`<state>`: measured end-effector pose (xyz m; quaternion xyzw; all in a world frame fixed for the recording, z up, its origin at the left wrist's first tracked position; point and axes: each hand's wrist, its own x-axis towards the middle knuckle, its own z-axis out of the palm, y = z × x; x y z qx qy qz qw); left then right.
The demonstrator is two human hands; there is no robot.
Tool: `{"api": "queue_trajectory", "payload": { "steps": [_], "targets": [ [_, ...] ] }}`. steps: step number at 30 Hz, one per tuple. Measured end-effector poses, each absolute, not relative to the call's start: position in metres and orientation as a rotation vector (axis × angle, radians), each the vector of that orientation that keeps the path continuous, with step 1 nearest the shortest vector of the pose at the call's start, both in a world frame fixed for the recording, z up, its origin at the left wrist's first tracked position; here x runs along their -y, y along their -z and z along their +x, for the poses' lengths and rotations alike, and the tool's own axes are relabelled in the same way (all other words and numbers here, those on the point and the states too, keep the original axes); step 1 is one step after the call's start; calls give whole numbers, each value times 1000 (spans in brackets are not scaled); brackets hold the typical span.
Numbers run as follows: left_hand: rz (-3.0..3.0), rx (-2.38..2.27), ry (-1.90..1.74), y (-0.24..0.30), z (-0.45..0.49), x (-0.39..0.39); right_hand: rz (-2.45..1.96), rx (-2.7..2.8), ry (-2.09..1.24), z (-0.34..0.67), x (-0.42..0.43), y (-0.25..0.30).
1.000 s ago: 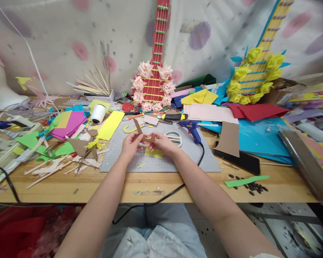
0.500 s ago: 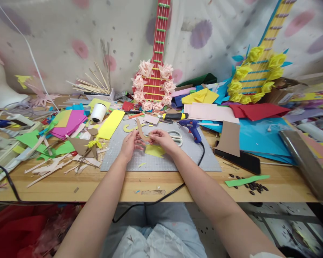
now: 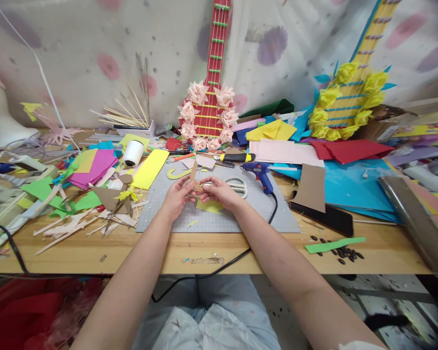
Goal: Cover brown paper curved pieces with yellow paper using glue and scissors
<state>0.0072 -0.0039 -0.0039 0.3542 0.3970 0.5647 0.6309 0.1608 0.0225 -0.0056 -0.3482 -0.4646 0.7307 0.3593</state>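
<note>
Between my two hands is a curved tan strip [image 3: 194, 174], one end pointing up and away from me. My left hand [image 3: 178, 197] has its fingers closed on the strip's left side. My right hand [image 3: 218, 190] pinches its lower right part, and fingertips cover some of it. Below them, a yellow foam piece [image 3: 209, 206] lies on the grey cutting mat [image 3: 241, 221]. A yellow hook-shaped cutout [image 3: 177, 174] rests just beyond my left hand. White-handled scissors [image 3: 241, 187] lie partly behind my right hand.
A blue glue gun [image 3: 259, 174] lies on the mat's right, its black cable running toward me. Farther right are a phone [image 3: 324, 219] and black beads [image 3: 345, 253]. Colored scraps [image 3: 73, 221] crowd the left. Red [image 3: 209, 114] and yellow [image 3: 345, 107] flowered guitars stand behind.
My left fingers, spread before, have closed in on the tan strip. Both hands are nearer together, and the strip has turned and shifted slightly right.
</note>
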Motion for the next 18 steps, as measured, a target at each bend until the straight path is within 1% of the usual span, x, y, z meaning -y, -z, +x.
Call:
{"api": "queue_trajectory", "payload": {
  "steps": [7,13,18],
  "targets": [
    [645,-970,-1514,3,4,-1,-1207,1265,-1578,175,-31,-7],
    [737,-1022,-1479,2,3,0,-1324,1315,-1417,199,-35,-21],
    [848,-1073,-1475,5,5,0,-1499,1511,-1073,219,-33,-29]
  ]
}}
